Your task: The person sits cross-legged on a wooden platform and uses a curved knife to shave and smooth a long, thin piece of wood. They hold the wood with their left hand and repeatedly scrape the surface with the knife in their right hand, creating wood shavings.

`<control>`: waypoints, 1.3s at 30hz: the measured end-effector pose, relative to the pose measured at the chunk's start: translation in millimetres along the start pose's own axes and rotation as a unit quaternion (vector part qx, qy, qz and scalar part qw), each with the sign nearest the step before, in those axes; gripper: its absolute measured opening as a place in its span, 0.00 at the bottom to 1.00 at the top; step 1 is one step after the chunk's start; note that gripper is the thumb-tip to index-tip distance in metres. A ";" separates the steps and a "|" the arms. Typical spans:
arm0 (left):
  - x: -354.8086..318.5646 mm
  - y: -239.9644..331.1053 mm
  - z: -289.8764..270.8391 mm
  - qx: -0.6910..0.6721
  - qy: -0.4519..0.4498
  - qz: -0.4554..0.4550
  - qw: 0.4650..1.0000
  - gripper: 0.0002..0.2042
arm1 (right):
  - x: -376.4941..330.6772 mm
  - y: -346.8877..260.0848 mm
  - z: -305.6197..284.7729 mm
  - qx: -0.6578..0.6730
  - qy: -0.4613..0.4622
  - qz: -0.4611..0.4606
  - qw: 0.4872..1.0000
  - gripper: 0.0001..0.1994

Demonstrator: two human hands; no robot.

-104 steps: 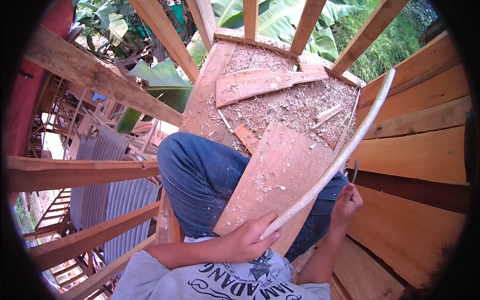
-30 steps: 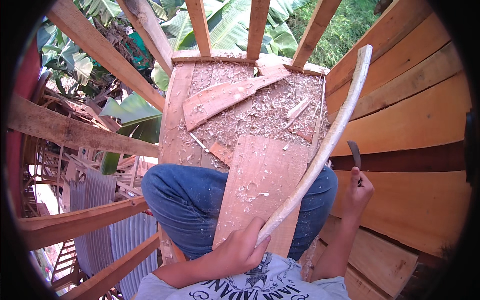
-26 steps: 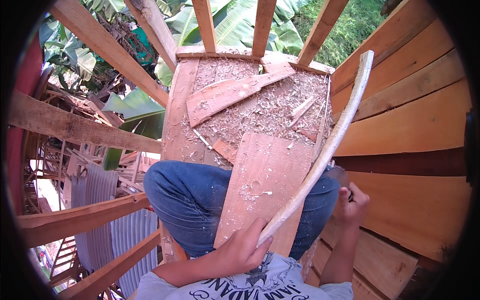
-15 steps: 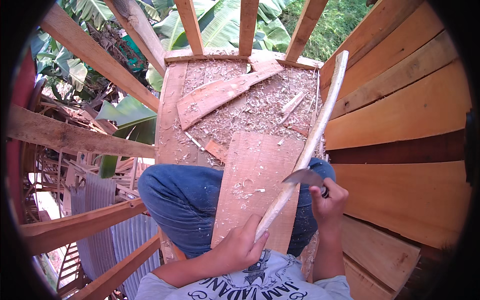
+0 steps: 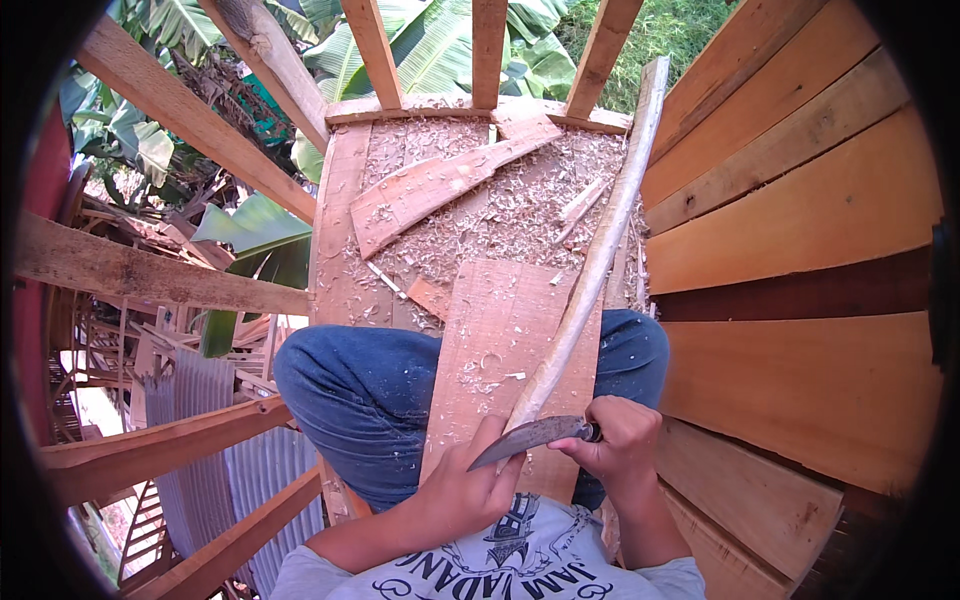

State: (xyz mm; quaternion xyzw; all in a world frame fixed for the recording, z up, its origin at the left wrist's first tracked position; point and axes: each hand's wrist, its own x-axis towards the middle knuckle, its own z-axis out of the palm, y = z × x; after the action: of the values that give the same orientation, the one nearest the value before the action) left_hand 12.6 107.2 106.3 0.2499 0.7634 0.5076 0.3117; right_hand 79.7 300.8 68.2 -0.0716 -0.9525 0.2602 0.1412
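Clamped tight, our left hand [image 5: 470,490] wraps the near end of the long wooden stick [image 5: 590,270], pinning it against the short board [image 5: 500,350] that rests across our jeans-clad lap [image 5: 370,390]. Our right hand [image 5: 615,450] is closed in a fist round the handle of a knife [image 5: 530,437], its grey blade lying crosswise over the stick just beyond our left fingers. We judge this to be the shaving step: the edge is set at the near end, and the next move calls for a steady, shallow stroke with the blade kept clear of the gripping hand, since the two sit close together. From there the stick runs away from us, pale, slender and gently bowed, its far end up by the slats at the top of the view. Past the board, the plank platform [image 5: 340,260] is thick with wood shavings [image 5: 500,210], with a loose offcut plank [image 5: 430,185] lying aslant on them. Orange-brown planked siding [image 5: 800,260] curves along our right; bare timber beams [image 5: 150,270] and banana leaves [image 5: 430,50] lie left and ahead.
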 end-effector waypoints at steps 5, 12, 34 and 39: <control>-2.4 2.8 4.2 -0.017 -0.008 -0.054 0.998 0.12 | 4.2 16.7 3.1 -0.029 0.054 -0.038 0.997 0.36; 0.3 7.5 4.0 -0.006 -0.005 -0.042 0.999 0.12 | 9.5 19.4 -3.9 -0.031 0.070 -0.030 0.997 0.35; -1.2 -0.7 3.7 0.029 -0.027 -0.067 0.997 0.13 | 1.6 10.4 -7.5 0.026 0.034 0.126 0.991 0.28; -10.9 -2.5 6.3 -0.001 -0.032 -0.078 0.996 0.11 | 4.7 54.1 -38.0 0.041 0.091 0.246 0.964 0.31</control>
State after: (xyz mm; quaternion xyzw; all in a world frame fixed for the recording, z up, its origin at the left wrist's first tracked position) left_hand 24.5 102.6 104.6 0.2055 0.7697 0.4744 0.3745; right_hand 90.4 366.1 72.7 -0.3215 -0.8771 0.3182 0.1615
